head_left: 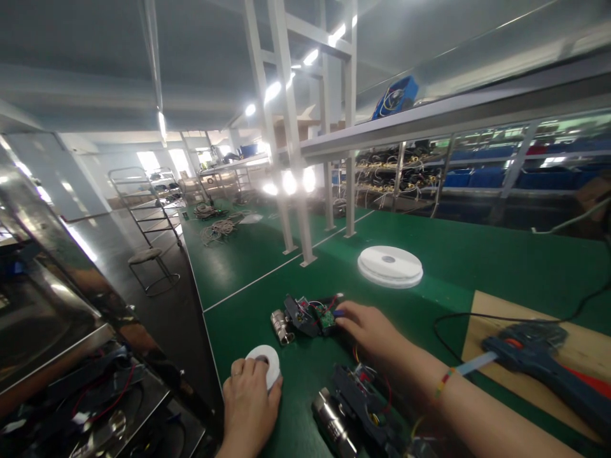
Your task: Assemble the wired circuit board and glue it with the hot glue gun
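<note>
My left hand (248, 401) rests on the green bench, its fingers curled over a small white tape roll (265, 360) near the front edge. My right hand (370, 327) reaches forward and touches a small valve assembly (308, 315) that has a black housing, a green circuit board, coloured wires and a metal fitting at its left. A second, similar assembly (356, 407) with a metal fitting lies under my right forearm, close to me.
A large flat white tape reel (390, 265) lies further back. At the right, a blue glue gun (534, 356) with a black cable lies on a wooden board (585, 346). White frame posts (296, 191) stand behind. A metal tray of parts (119, 407) sits at the left.
</note>
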Tool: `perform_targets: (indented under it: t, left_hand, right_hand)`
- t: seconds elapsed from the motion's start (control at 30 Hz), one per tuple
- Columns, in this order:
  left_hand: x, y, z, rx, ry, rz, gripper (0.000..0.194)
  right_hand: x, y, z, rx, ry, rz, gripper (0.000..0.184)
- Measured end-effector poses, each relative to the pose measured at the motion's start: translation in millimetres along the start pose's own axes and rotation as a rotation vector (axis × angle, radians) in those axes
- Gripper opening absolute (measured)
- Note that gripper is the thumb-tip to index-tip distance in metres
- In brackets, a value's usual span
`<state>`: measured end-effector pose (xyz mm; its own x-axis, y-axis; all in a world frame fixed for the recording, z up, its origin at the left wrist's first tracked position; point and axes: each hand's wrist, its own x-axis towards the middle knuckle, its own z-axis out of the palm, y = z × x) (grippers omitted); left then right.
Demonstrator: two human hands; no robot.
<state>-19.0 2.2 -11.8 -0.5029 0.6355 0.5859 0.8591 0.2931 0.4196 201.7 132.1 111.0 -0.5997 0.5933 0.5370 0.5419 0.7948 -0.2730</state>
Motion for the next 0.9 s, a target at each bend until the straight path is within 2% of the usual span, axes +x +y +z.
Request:
perform_targets:
  t: [0.1,0.17,0.3,0.4,0.47,0.53,0.67,0.9]
  left_hand:
    - [0,-2,-8.7,-0.036,-0.013,0.037,0.039]
    - [3,11,-17.8,-0.103,0.062,0.113,0.039]
    - [19,64,-33.6,-0.241,0.279,0.424,0.037]
    - [39,104,-34.5,-0.162,0.29,0.507,0.032]
    - [54,119,-29.6,-0.116,0.271,0.522,0.031]
    - [67,124,-22.9,-0.088,0.248,0.533,0.033]
    - [81,118,-13.2,-0.046,0.174,0.549,0.038]
    - [88,115,-14.3,-0.019,0.058,0.556,0.041]
  right_hand:
    - [1,3,1,0.032,0.031,-0.002,0.029]
    - [2,5,1,0.065,0.054,0.006,0.027]
    - [3,12,3,0.143,0.105,0.053,0.028]
    - [3,19,5,0.183,0.139,0.092,0.029]
    - [4,22,7,0.205,0.153,0.109,0.028]
    - [4,24,8,0.225,0.165,0.121,0.027]
    - [3,21,10,0.263,0.181,0.108,0.025]
    - [2,11,11,0.215,0.189,0.067,0.027]
